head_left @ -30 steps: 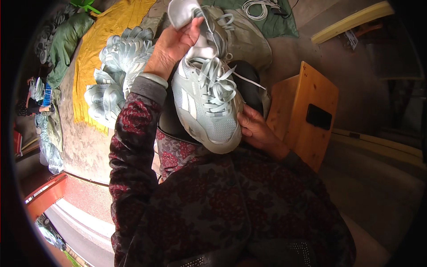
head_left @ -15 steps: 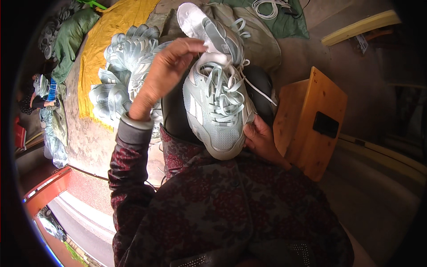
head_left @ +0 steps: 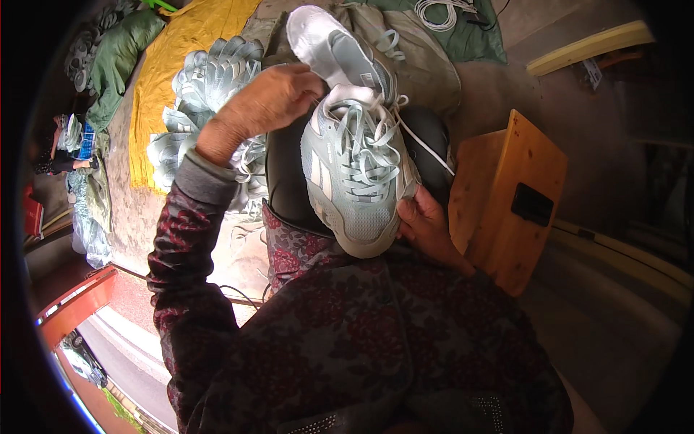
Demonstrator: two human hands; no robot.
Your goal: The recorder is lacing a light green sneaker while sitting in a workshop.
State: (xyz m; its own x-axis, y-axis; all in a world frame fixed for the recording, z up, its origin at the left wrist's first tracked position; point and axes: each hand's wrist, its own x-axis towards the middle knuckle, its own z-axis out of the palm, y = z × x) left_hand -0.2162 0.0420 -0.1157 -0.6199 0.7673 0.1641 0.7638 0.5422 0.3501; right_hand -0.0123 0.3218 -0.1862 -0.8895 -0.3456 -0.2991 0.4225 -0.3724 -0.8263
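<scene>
On my lap lies a pale grey-green sneaker point(head_left: 359, 192), toe toward me, with loosely tied laces and light side stripes. My right hand point(head_left: 425, 223) grips its right side near the toe, thumb on top and the other fingers mostly hidden. Just left of the heel collar is my left hand point(head_left: 278, 100), its fingers curled together in a pinch. Anything in that pinch is too small to make out. Past the heel lies a second sneaker point(head_left: 350, 61), opened out, with a white lining flap and a loose lace hanging to the right.
A pile of similar grey-green shoe pieces point(head_left: 188, 137) lies at left, partly on a yellow cloth point(head_left: 148, 108). At right stands a wooden stool point(head_left: 517, 224) with a black phone point(head_left: 533, 204) on it. White cable point(head_left: 441, 13) lies coiled at the back.
My left hand has drawn a little left and down from the heel collar, its fingers now curled tighter. The right hand and the sneaker stay almost in place.
</scene>
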